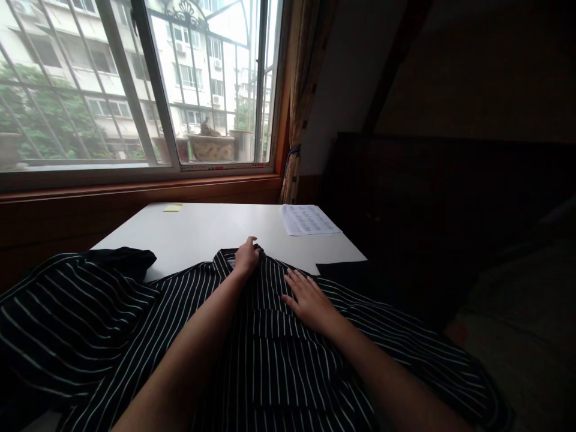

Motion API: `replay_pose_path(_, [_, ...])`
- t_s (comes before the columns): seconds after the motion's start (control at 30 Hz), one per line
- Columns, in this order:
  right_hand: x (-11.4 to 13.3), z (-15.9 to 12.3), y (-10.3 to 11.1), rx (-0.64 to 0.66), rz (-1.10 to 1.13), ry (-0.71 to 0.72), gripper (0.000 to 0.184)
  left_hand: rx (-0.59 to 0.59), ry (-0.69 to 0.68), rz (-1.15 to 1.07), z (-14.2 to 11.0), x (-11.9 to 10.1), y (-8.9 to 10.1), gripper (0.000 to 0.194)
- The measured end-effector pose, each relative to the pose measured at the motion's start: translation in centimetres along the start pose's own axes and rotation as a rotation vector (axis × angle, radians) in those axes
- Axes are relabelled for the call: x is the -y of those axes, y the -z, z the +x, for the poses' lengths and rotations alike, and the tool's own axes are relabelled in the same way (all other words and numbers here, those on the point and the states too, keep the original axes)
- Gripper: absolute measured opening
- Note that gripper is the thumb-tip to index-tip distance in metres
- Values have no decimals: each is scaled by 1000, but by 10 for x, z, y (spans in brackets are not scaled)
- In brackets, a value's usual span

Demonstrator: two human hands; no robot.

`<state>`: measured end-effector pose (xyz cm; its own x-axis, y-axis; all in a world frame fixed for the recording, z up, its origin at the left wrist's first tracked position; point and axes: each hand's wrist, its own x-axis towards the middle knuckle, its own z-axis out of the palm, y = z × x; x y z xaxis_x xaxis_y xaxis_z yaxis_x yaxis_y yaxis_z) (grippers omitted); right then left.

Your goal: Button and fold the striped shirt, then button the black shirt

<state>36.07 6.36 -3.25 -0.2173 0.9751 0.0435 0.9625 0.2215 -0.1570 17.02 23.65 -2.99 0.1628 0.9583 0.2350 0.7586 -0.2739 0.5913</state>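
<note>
Smooth white table [216, 227] spans mid-frame. Left hand [247, 258] curls at the folded collar [219, 260], its grip unclear; right hand [308, 300] lies flat, open, on the striped cloth shirt [288, 372], lower centre. Thin papers [309, 220] lie right of centre.

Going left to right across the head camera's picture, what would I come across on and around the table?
A rumpled striped sleeve, a small yellow paper, the person's left hand, their right hand, the other striped sleeve.
</note>
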Motion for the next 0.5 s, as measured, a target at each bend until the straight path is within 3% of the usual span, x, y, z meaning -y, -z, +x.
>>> replay_pose_path(0.27, [-13, -2, 3, 4, -30, -36, 73, -32, -256, 113, -11, -1, -4, 34])
replay_pose_path(0.5, [-21, 0, 5, 27, -40, -31, 74, -63, -503, 171, -42, -6, 30, 38])
